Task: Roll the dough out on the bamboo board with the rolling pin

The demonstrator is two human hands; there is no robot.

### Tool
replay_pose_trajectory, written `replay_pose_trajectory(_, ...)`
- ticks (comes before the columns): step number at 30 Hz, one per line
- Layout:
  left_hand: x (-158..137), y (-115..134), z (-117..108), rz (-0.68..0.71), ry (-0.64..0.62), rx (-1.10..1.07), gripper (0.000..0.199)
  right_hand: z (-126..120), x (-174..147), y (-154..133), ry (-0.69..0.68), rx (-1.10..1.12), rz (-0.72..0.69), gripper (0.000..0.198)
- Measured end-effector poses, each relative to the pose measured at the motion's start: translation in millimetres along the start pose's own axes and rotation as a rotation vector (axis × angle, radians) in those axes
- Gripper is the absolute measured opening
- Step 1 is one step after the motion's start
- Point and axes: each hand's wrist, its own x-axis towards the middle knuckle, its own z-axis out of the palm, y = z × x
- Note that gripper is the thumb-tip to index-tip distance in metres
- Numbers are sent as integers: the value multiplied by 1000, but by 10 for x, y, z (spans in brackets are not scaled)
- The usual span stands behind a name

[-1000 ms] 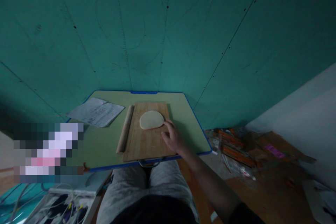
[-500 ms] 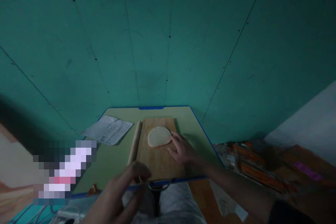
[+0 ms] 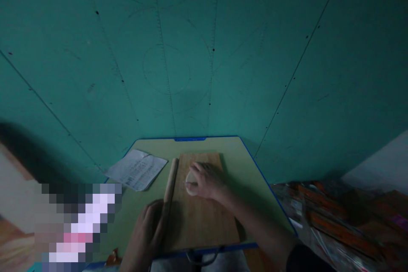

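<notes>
Backdrop: a flat green wall [image 3: 255, 42] carrying thin dark seams, dots and faint circular marks spans the width.
Work surface: a pale-green tabletop with blue edging [image 3: 248, 195] meets the wall at its far side.
Clip: a small copper-coloured object [image 3: 114, 257] sits at the near left edge; its exact form is too dim to tell.
Sheet: a creased white printed paper [image 3: 137, 171] lies on the left part of the tabletop.
Left hand: the person's left hand [image 3: 147, 226] is at the near end of the pin, its fingers curved; whether they close around it cannot be told.
Pin: a slim, light-coloured wooden rolling pin [image 3: 172, 178] lies lengthwise along the left side of the board.
Board: a rectangular, light-brown wooden cutting board [image 3: 204, 225] occupies the middle.
Dough: a flat piece of cream-white dough [image 3: 190, 177] rests on the board's far half, mostly covered.
Right hand: the person's right hand [image 3: 207, 180] lies over the dough, thumb and fingers spread apart; whether they pinch it cannot be told.
Floor, far right: orange and clear-plastic items [image 3: 341, 229] lie heaped.
</notes>
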Motion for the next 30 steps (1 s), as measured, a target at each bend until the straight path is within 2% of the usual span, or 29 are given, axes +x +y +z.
replay_pose_trajectory(4,-12,-49,71,92,1,92,37,-30,6,-7,-4,-44,-45,45)
replay_pose_trajectory(8,-24,-90,109,207,72,152,33,-94,5,-4,-66,-63,-43,45)
replay_pose_trajectory(11,-23,-74,110,264,100,185,30,-101,-16,-34,-53,-62,-59,47)
replay_pose_trajectory(13,-18,-47,102,276,108,198,29,-72,-37,-69,-29,-64,-120,46)
replay_pose_trajectory(17,-18,-20,92,286,91,218,28,27,-46,-133,-69,-71,-275,35)
replay_pose_trajectory(22,-39,-83,90,268,35,229,29,77,-45,-164,-62,-113,-287,33)
replay_pose_trajectory(25,19,-73,60,258,18,238,35,33,-125,-86,-42,-51,-261,43)
replay_pose_trajectory(30,388,77,47,423,-61,329,62,-105,-359,381,-78,73,-67,91)
